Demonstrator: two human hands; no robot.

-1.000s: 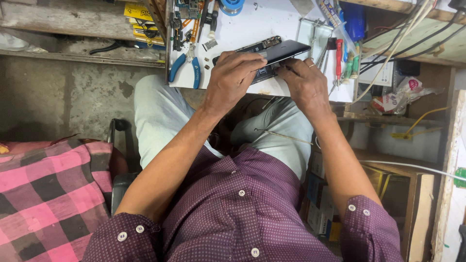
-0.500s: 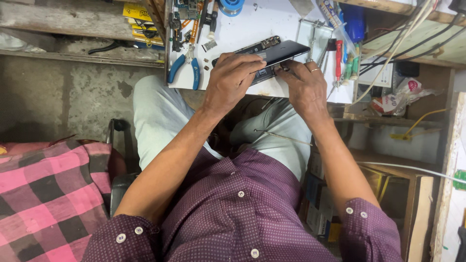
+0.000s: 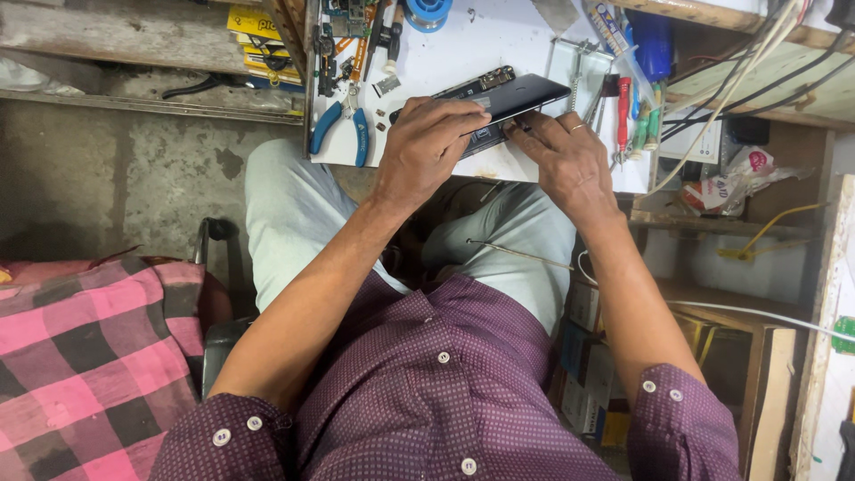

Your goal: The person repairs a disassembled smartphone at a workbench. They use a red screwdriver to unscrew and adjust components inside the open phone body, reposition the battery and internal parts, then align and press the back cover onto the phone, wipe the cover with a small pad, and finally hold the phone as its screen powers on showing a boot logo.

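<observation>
an opened phone sits at the near edge of a white bench, blue pliers to its left — the left hand clamps its frame, right hand pinching the lifted back cover. light, stiff, likely fragile — best held by the edges.

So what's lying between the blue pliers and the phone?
In the head view, a few small loose parts lie on the white board between the blue pliers and the phone.

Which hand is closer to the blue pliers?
Left. The left hand is just right of the blue pliers; the right hand is farther, past the opened phone.
</observation>
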